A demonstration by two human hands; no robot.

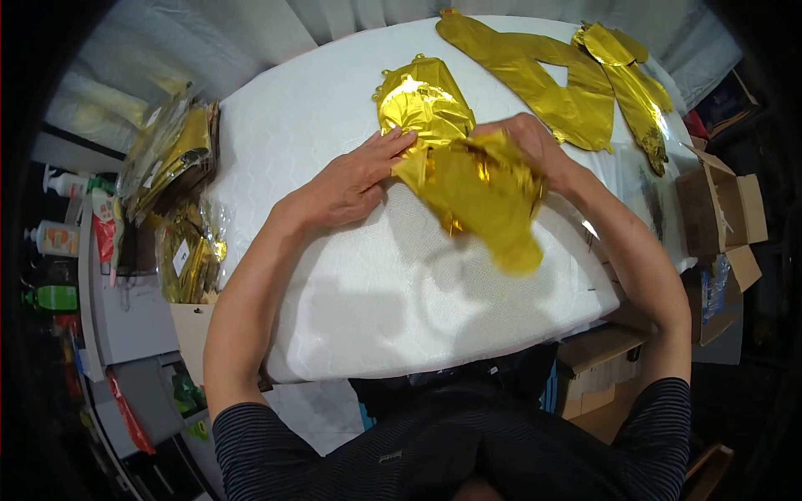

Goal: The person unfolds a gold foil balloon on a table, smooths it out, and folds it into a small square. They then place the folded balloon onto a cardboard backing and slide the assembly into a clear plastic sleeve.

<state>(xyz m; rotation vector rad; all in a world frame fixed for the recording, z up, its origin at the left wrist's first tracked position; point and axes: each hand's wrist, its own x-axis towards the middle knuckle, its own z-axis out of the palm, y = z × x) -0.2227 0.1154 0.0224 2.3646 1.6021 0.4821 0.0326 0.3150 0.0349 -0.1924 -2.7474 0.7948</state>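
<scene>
A shiny gold foil balloon [480,196] lies uninflated and partly folded on the white padded surface. Its far part reaches away from me, while the near part is raised, creased and smeared by motion. My left hand [355,179] rests at the balloon's left side, fingers stretched out with their tips on the foil. At the right edge, my right hand [530,146] has its fingers curled round the foil, some of them hidden behind it. Beyond it a flat gold balloon shaped like a 4 [535,67] is spread out, with a folded gold foil balloon [631,92] beside it.
Clear bags of gold foil pieces [180,146] are stacked at the left edge, with another bag [192,255] nearer me. An open cardboard box [710,204] stands at the right. Bottles [57,238] line the far left. White curtains [251,33] hang behind the surface.
</scene>
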